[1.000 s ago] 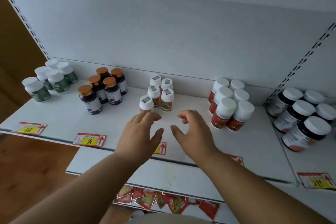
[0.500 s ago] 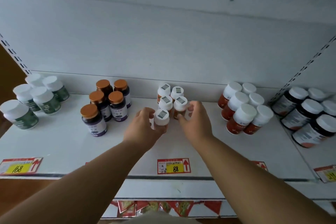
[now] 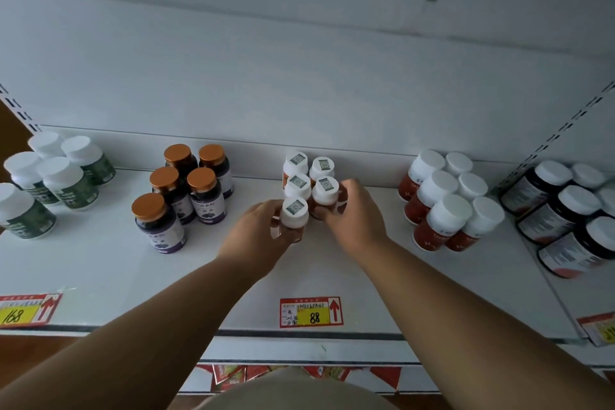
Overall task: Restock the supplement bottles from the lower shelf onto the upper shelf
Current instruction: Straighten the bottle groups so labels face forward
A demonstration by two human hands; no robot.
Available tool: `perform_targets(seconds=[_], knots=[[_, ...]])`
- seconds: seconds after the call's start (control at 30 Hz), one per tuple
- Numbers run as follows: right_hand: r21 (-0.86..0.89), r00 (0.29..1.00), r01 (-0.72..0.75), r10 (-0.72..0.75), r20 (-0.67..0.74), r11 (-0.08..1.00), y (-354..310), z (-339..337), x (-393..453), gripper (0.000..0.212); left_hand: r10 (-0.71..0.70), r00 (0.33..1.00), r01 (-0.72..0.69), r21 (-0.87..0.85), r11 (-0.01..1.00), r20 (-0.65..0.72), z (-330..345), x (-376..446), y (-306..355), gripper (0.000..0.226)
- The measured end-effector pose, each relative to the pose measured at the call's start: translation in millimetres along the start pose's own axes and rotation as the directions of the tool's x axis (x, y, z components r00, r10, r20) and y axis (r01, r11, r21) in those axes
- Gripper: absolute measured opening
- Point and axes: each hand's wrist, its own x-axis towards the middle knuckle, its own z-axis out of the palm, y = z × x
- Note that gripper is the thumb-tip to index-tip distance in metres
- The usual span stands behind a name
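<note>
Several small orange bottles with white QR-stickered caps stand in two rows at the middle of the white shelf. My left hand is closed around the front bottle of the left row. My right hand wraps the front bottle of the right row. Three more of these bottles stand behind them, close to the back panel.
Green-labelled white-capped bottles stand far left, purple bottles with copper caps left of centre, red white-capped bottles on the right, dark bottles far right. Price tags line the shelf edge. A lower shelf edge shows below.
Both hands moved forward from open above the shelf front to closed on the two front orange bottles. The camera view tilted and came closer to the shelf.
</note>
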Motion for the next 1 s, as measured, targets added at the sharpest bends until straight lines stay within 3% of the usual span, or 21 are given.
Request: perform_targets(seconds=[0.2, 0.3, 0.4, 0.47, 0.53, 0.6, 0.63, 0.83, 1.0], knots=[[-0.035, 0.999, 0.054, -0.054, 0.0, 0.998, 16, -2, -6, 0.048, -0.067, 0.996, 0.078, -0.172, 0.982, 0.067, -2, 2, -16, 0.05], [0.008, 0.998, 0.064, -0.064, -0.009, 0.998, 15, -2, -5, 0.038, -0.175, 0.983, 0.182, -0.415, 0.891, 0.055, -8, 8, -17, 0.039], [0.216, 0.999, -0.044, 0.049, -0.019, 0.975, 12, -5, 2, 0.037, -0.297, 0.95, 0.293, -0.614, 0.733, 0.098, -10, 25, -8, 0.037], [0.41, 0.984, -0.181, 0.163, 0.078, 0.894, 4, -8, 7, 0.056, -0.357, 0.914, 0.383, -0.692, 0.611, 0.191, -10, 41, -1, 0.041], [0.572, 0.935, -0.355, 0.277, 0.221, 0.74, -4, -4, 10, 0.07, -0.363, 0.897, 0.43, -0.694, 0.577, 0.254, -9, 51, 3, 0.044], [0.658, 0.9, -0.435, 0.285, 0.329, 0.614, -12, 2, 8, 0.059, -0.348, 0.892, 0.446, -0.693, 0.566, 0.289, -8, 55, 10, 0.036], [0.659, 0.892, -0.451, 0.278, 0.356, 0.603, -16, 5, 6, 0.056, -0.329, 0.895, 0.442, -0.699, 0.562, 0.301, -7, 55, 12, 0.03], [0.657, 0.907, -0.42, 0.253, 0.338, 0.626, -23, 7, 10, 0.054, -0.269, 0.916, 0.4, -0.683, 0.611, 0.296, -5, 52, 14, 0.029], [0.516, 0.963, -0.26, 0.177, 0.205, 0.816, -14, 8, 11, 0.048, -0.238, 0.936, 0.352, -0.631, 0.692, 0.261, -5, 51, 18, 0.027]])
